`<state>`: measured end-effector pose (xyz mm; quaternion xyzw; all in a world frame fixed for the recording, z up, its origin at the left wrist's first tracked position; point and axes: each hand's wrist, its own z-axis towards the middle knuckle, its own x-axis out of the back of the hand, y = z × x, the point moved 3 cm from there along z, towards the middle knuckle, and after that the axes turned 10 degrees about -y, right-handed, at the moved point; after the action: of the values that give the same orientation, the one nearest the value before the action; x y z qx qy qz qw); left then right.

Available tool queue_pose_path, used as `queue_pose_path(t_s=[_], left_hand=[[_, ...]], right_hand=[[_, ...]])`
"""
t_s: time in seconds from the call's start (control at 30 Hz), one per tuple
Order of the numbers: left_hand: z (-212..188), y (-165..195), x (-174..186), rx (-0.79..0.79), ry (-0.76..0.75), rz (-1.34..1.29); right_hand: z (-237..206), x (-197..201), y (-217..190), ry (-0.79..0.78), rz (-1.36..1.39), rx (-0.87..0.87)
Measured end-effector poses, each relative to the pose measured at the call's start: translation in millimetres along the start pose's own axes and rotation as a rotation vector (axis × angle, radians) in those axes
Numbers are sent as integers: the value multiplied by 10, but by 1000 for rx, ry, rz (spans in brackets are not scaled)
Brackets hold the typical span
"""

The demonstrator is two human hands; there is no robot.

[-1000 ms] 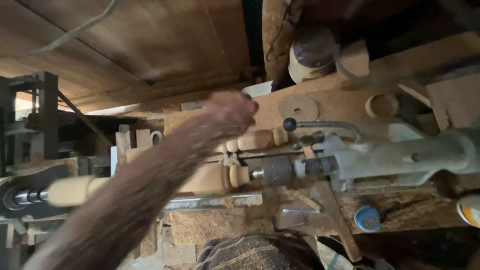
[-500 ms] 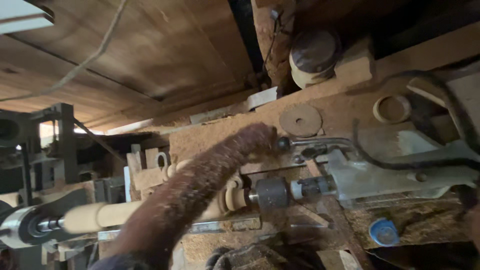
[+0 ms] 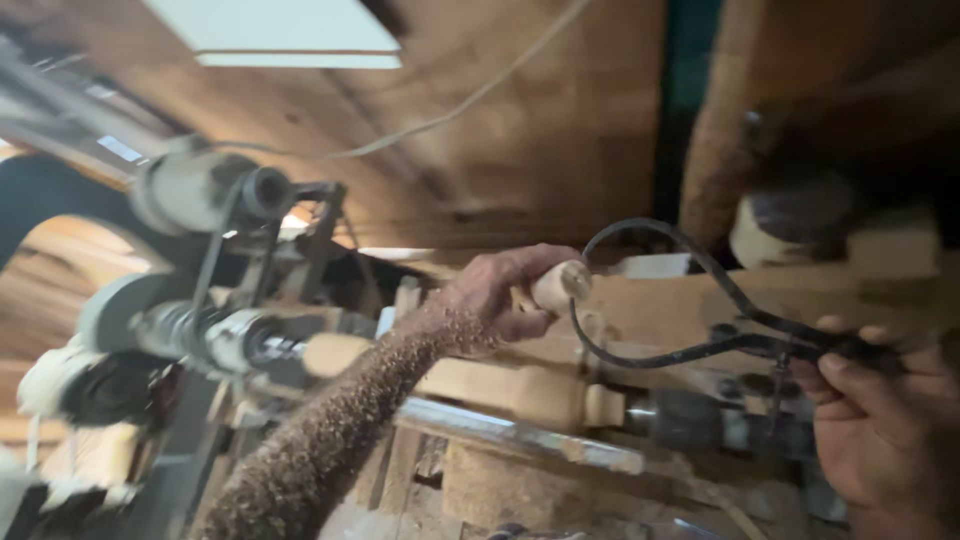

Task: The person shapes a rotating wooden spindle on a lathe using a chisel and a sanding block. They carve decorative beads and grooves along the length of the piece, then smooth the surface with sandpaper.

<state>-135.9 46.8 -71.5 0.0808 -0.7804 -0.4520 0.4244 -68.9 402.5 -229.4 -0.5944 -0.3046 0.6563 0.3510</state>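
Wooden knob (image 3: pixel 560 285) sits pinched in the left hand (image 3: pixel 497 297), calipers (image 3: pixel 690 300) gripped by the right hand (image 3: pixel 880 420).

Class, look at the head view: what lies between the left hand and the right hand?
In the head view, black calipers span the gap. The right hand holds their handle end; their curved tips flank the pale wooden piece in the left hand.

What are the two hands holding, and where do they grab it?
The left hand grips a small pale wooden piece by its near end. The right hand holds black metal calipers at the hinge end.
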Motion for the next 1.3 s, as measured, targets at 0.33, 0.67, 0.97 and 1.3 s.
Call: queue_pose_path(t_s=[0.33,0.67,0.97,1.3], left_hand=[[-1047,216,62,41,205,63],[-1339,272,49,65,199,24],[-1286,276,34,74,185,55],[-1048,242,-11,-25,184,0]], right_hand=[[-64,-600,348,-103,99,-140],[-155,-828,364,-115,101,-172],[-107,-733,371,-210,128,-143],[-43,-680,272,-131,69,-112]])
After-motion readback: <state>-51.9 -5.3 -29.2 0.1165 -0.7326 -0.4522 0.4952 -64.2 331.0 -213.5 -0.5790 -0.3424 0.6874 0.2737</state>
